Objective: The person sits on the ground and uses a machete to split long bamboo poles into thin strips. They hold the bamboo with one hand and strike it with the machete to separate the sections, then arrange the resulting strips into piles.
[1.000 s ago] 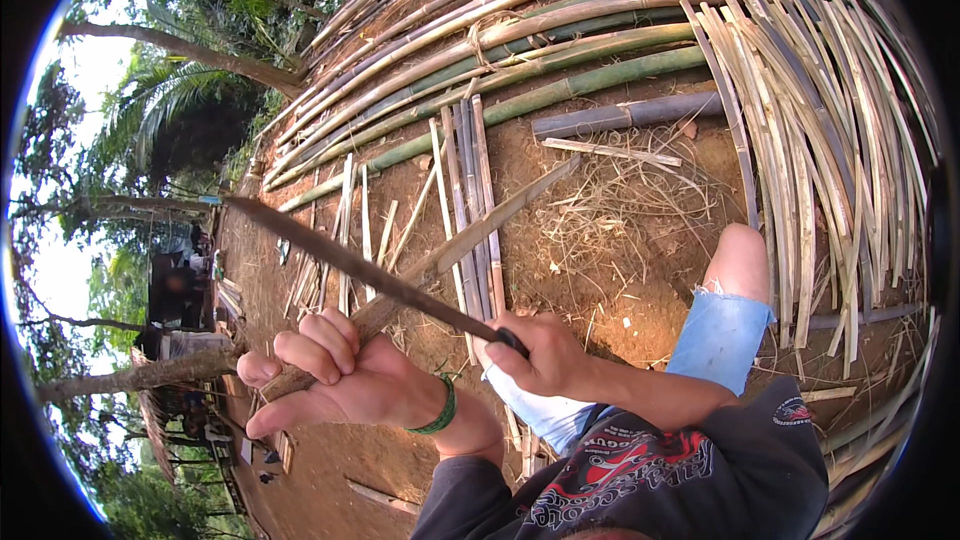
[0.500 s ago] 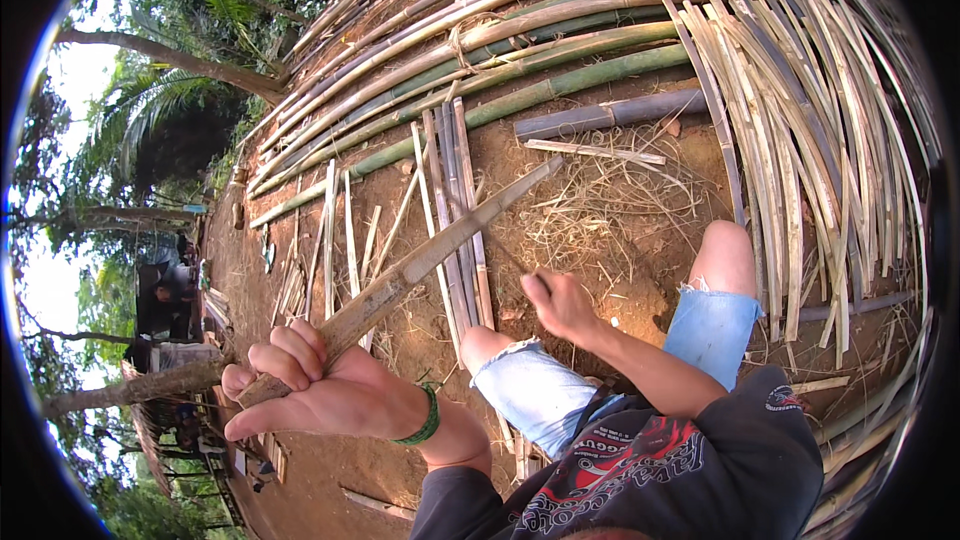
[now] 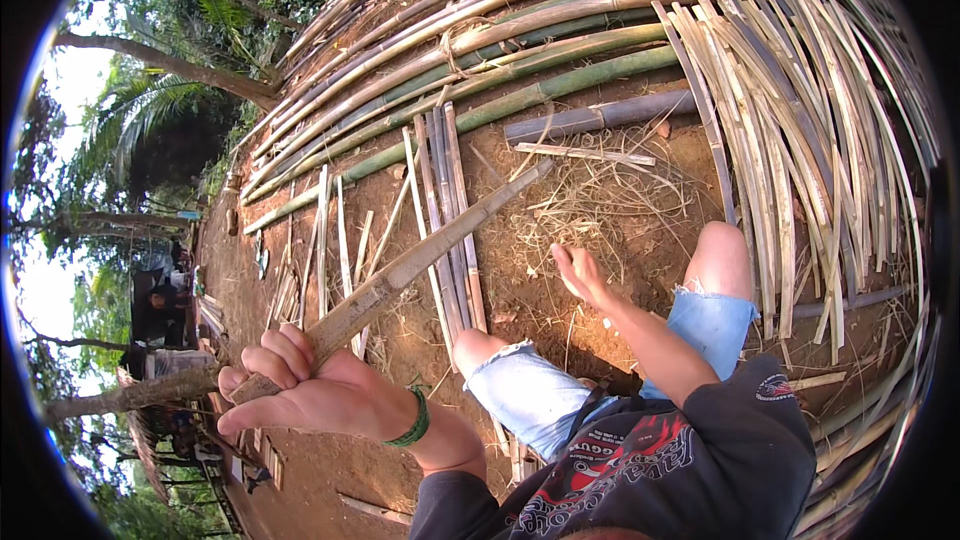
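A long split bamboo strip slants up and away from my left hand. The fingers of that hand are wrapped round its near end, with the thumb stretched along below; a green woven band circles the wrist. Below the strip's far end, apart from it, my right hand is closed, thumb side up. It grips a knife whose thin dark blade shows half a second ago but is hard to make out now. A thin pale shaving curls near the strip's tip.
Curled shavings litter the dirt before my knees. Beyond them lie a short dark bamboo piece and long bamboo poles. Many split strips are heaped at right; several more lie at centre left. Trees stand at far left.
My right hand has moved slightly right and toward me, and its knife blade no longer shows clearly. A curl of shaving now appears near the strip's far end. My left hand keeps its grip.
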Available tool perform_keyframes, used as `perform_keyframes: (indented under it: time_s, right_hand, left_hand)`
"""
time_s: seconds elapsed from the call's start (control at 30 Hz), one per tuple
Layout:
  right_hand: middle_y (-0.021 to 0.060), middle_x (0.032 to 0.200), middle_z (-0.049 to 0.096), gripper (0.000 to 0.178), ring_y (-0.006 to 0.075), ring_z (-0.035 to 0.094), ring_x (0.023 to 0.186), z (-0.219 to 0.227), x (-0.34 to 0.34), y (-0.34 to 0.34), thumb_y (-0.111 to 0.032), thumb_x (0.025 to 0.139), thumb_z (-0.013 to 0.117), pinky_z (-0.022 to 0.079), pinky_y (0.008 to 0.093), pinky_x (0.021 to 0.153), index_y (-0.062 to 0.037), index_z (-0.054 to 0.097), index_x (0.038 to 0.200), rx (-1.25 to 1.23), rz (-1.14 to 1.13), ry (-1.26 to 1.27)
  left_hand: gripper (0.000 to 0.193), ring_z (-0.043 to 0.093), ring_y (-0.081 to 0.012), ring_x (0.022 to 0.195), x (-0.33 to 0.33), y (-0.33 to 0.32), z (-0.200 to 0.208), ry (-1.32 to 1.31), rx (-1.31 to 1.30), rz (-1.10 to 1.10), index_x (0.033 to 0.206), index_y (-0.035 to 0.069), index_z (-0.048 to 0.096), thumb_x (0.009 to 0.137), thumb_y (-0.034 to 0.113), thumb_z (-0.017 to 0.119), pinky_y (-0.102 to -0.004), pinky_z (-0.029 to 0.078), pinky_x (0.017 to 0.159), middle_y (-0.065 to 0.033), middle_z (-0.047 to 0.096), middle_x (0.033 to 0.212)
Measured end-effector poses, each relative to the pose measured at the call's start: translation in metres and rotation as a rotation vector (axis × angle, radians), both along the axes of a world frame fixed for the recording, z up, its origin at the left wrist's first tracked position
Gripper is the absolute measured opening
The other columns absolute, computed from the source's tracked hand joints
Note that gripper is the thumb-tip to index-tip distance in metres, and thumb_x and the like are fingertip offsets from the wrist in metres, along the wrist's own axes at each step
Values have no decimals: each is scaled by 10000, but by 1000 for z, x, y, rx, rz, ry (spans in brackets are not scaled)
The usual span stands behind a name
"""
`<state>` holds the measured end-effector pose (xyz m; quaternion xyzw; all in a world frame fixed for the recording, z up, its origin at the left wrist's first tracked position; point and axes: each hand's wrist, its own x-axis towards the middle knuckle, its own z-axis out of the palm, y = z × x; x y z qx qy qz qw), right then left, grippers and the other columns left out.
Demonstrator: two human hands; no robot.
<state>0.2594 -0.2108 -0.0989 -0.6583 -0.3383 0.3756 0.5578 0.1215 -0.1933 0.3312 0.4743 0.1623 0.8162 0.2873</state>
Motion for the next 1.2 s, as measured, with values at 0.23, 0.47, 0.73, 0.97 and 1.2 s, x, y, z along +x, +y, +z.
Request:
perform_keyframes:
  time_s: [0.23, 0.47, 0.73, 0.97, 1.2]
  right_hand:
    - [-63, 462, 369, 594, 75, 330, 360, 123, -34, 16, -567, 1013, 331, 250, 267, 317, -129, 491, 645, 217, 174, -74]
    - [-29, 476, 388, 602, 93, 346, 375, -43, 31, 34, -598, 978, 409, 290, 308, 340, -117, 494, 625, -296, -70, 127]
    - [7, 482, 413, 628, 161, 403, 437, 21, -14, -2, -597, 965, 447, 351, 386, 422, -69, 517, 632, 146, 79, -246]
    - [-31, 502, 398, 648, 115, 391, 449, 8, 32, 1, -631, 961, 415, 314, 358, 418, -72, 518, 651, -300, -12, 27]
    - [114, 501, 456, 405, 228, 503, 461, 184, -36, -90, -365, 955, 548, 380, 375, 484, 8, 579, 802, 192, 343, 35]
  left_hand:
    - [503, 173, -89, 528, -15, 4, -5, -5, -20, 148, 835, 138, 435, 963, 619, 361, -241, 188, 492, 35, 204, 588]
    - [497, 165, -88, 517, -13, 15, 1, -21, -58, 106, 854, 145, 439, 978, 614, 329, -238, 166, 485, 39, 201, 580]
    - [501, 161, -85, 523, -20, 13, -1, -10, -19, 52, 916, 129, 444, 978, 615, 341, -240, 168, 492, 33, 189, 580]
    - [494, 231, -61, 475, -63, 17, -3, 144, 149, -450, 922, 104, 473, 948, 594, 419, -202, 216, 474, 40, 272, 532]
    - [449, 270, -76, 516, -82, -29, 1, 209, 198, -628, 918, 75, 426, 935, 503, 561, -226, 256, 516, 31, 304, 555]
